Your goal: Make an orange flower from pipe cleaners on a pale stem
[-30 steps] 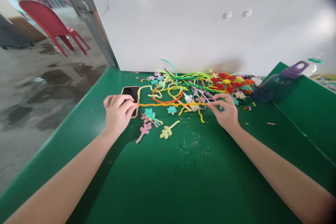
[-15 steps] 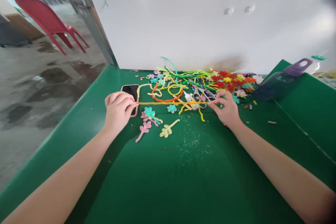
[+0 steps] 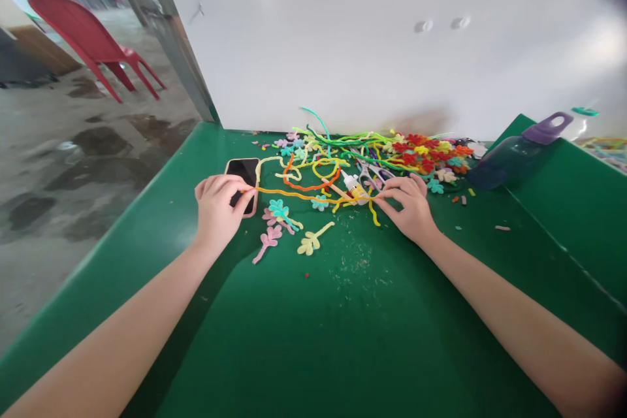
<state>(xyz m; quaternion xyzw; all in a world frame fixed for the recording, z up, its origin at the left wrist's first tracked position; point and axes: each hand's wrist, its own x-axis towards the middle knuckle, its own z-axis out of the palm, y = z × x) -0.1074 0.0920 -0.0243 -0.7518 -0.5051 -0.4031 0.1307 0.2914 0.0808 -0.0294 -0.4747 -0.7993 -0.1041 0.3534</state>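
An orange-yellow fuzzy stem stretches between my two hands, sagging a little toward the right. My left hand pinches its left end, over a dark phone. Its right end is pinched by my right hand, just right of a small glue bottle and in front of scissors. Below the stem lie a turquoise flower, a pink flower on a stalk and a pale yellow one. Under the stem's middle sits another turquoise flower.
Behind, against a white panel, lie green stems and a pile of red and orange flowers. A purple-capped bottle lies tilted at the right of the green table. A red chair stands beyond the left edge.
My right hand has moved left and slightly down, closer to my left hand. The stem, straight and taut before, now sags. My left hand has barely moved.
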